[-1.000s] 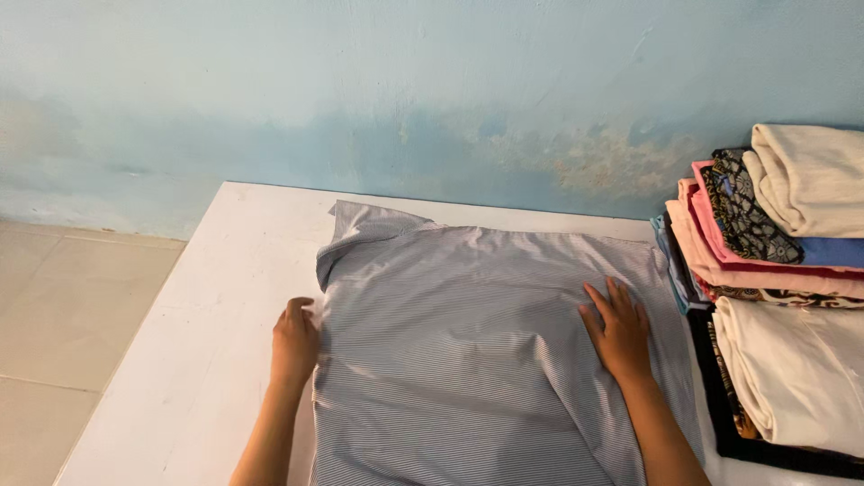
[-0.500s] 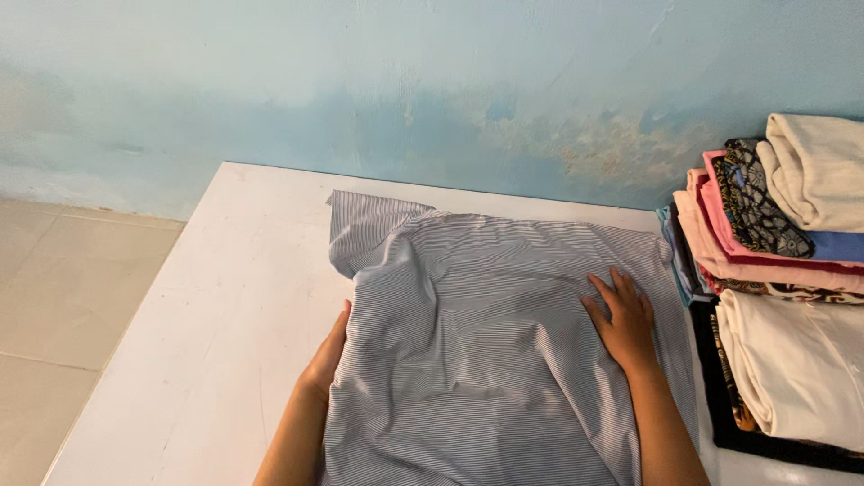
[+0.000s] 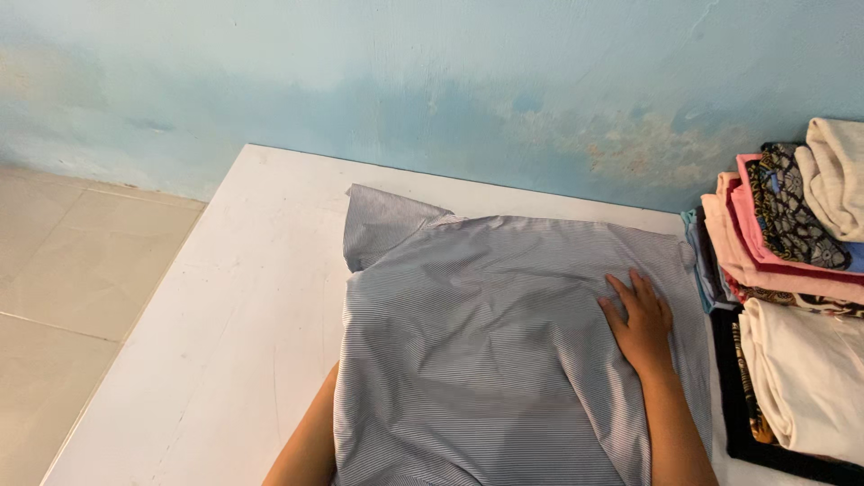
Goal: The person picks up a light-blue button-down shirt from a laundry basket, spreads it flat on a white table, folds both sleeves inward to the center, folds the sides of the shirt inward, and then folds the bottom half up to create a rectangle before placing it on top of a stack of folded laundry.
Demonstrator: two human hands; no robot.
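A grey finely striped shirt (image 3: 486, 342) lies spread on a white table (image 3: 225, 342), one sleeve sticking out at its upper left. My right hand (image 3: 641, 322) rests flat on the shirt's right part, fingers apart, pressing the cloth. My left hand is hidden under the shirt's left edge; only the forearm (image 3: 310, 445) shows beside the cloth, so its fingers cannot be seen.
A stack of folded clothes (image 3: 792, 270) in pink, cream, black and patterned cloth stands at the table's right edge, close to the shirt. A worn light-blue wall (image 3: 432, 81) runs behind the table. Beige floor tiles (image 3: 63, 270) lie to the left.
My left hand has slid from the shirt's left edge to underneath the cloth. The right hand stays pressed on the shirt's right part. The view has shifted to the left.
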